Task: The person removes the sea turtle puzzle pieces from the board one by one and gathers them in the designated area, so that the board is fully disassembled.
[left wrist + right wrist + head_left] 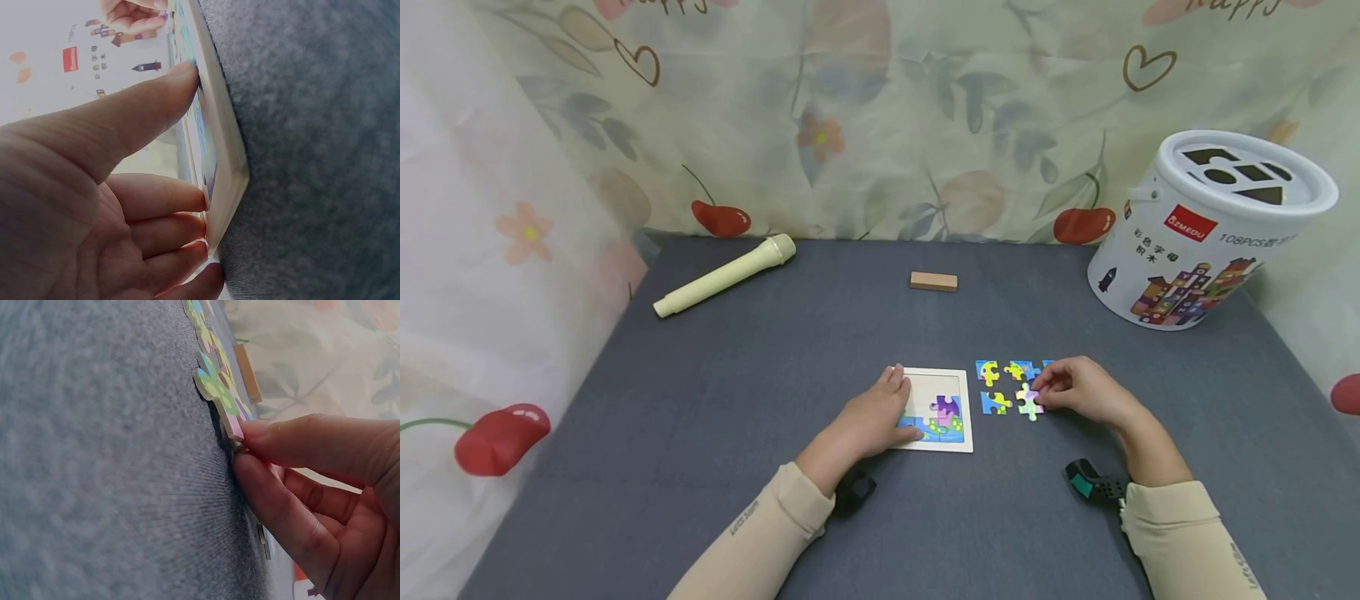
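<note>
Right hand point(1086, 390) pinches a puzzle piece point(1028, 401); left hand point(867, 418), fingers relaxed, rests on the tray point(955, 447).
The tray's left edge is partly hidden, a blue piece point(1047, 363) mostly covered; tabletop point(700, 400) spreads leftward.

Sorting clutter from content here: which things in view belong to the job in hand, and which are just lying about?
In use:
puzzle tray, under the left hand
puzzle piece, pinched by the right hand
other loose pieces

Lying about:
cream baton
wooden block
white bucket
</note>
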`<state>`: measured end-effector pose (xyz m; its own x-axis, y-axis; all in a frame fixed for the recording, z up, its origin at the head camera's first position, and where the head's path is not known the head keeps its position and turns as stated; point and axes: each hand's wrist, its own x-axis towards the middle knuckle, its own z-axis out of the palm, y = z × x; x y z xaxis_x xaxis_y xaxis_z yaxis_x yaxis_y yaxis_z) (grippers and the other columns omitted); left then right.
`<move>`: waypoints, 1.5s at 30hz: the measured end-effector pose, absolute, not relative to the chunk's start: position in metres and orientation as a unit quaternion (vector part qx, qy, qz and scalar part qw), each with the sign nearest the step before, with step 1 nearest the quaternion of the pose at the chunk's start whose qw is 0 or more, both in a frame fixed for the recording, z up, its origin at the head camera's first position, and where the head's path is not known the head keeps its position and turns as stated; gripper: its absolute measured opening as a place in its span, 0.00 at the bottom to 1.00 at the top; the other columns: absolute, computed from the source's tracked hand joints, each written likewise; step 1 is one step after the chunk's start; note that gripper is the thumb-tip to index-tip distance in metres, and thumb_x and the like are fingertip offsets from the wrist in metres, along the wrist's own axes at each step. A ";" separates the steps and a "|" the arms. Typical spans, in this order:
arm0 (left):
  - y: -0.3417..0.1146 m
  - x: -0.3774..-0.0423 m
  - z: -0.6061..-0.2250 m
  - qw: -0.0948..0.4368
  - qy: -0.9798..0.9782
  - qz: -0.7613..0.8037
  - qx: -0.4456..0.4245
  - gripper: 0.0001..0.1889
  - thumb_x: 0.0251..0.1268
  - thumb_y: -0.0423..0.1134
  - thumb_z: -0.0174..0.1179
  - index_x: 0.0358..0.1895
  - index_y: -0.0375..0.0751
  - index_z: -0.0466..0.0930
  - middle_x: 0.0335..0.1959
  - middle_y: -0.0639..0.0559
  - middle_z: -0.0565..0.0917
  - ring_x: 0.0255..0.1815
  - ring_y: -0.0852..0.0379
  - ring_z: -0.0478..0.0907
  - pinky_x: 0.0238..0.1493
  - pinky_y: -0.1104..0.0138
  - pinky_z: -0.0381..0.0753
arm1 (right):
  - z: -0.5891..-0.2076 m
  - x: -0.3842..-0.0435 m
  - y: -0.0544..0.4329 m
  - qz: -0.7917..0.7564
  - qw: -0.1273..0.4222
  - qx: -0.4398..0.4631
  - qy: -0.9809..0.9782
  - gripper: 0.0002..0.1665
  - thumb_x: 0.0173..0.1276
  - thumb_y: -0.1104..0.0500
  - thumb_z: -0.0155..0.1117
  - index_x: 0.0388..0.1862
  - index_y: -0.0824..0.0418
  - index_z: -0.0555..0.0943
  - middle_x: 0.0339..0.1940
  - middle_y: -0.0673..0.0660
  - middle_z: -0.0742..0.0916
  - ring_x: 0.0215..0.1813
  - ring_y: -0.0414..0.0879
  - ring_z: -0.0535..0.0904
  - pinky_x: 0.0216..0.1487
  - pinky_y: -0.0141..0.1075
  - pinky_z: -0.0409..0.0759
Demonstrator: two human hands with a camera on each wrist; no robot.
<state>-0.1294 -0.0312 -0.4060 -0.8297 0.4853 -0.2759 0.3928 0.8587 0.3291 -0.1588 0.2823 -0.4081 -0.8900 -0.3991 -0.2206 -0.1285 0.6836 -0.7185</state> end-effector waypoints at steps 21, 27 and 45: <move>-0.030 -0.130 -0.407 0.177 0.949 0.132 0.227 0.41 0.61 0.54 0.59 0.70 0.32 0.55 0.75 0.39 0.50 0.76 0.48 0.45 0.69 0.56 0.62 | -0.407 -0.159 0.282 -0.339 0.169 -0.151 0.913 0.08 0.59 0.69 0.63 0.38 0.68 0.82 0.33 0.57 0.86 0.30 0.36 0.74 0.31 0.29 0.73; -0.030 -0.130 -0.407 0.178 0.948 0.131 0.229 0.41 0.61 0.53 0.59 0.70 0.31 0.55 0.75 0.39 0.50 0.76 0.48 0.45 0.69 0.56 0.62 | -0.403 -0.159 0.280 -0.340 0.161 -0.158 0.913 0.08 0.59 0.66 0.65 0.38 0.67 0.83 0.32 0.56 0.85 0.29 0.34 0.74 0.30 0.29 0.73; -0.030 -0.129 -0.402 0.157 0.939 0.117 0.282 0.38 0.59 0.52 0.62 0.68 0.35 0.61 0.73 0.39 0.56 0.75 0.46 0.51 0.72 0.58 0.55 | -0.389 -0.182 0.209 -0.344 0.184 -0.216 0.895 0.11 0.59 0.61 0.67 0.39 0.66 0.82 0.31 0.54 0.83 0.32 0.43 0.75 0.32 0.32 0.76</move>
